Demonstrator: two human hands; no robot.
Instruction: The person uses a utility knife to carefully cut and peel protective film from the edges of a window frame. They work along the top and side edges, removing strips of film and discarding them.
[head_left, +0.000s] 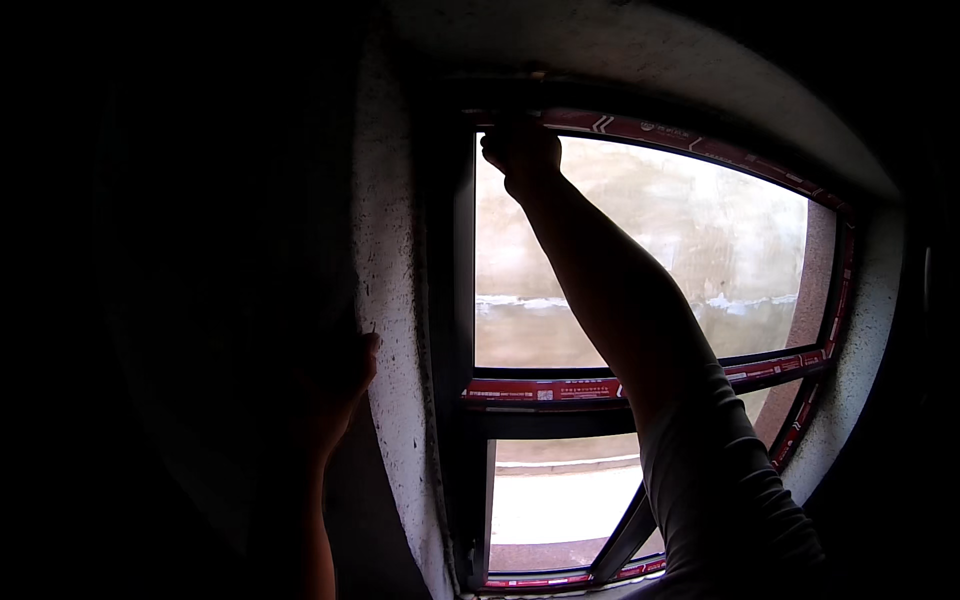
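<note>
My right hand reaches up to the top left corner of a dark window frame. It is a dark silhouette with the fingers curled closed against the frame's top bar. What the fingers hold, if anything, is lost in shadow. Red printed protective film covers the top bar beside the hand. My left hand is lower, at the inner edge of the pale plastered window reveal. Its thumb side catches some light, while the other fingers vanish in the dark.
A crossbar with red film divides the window. Above it is a large glass pane; smaller panes lie below, crossed by a slanting dark bar. Outside stands a beige wall. The room around the opening is nearly black.
</note>
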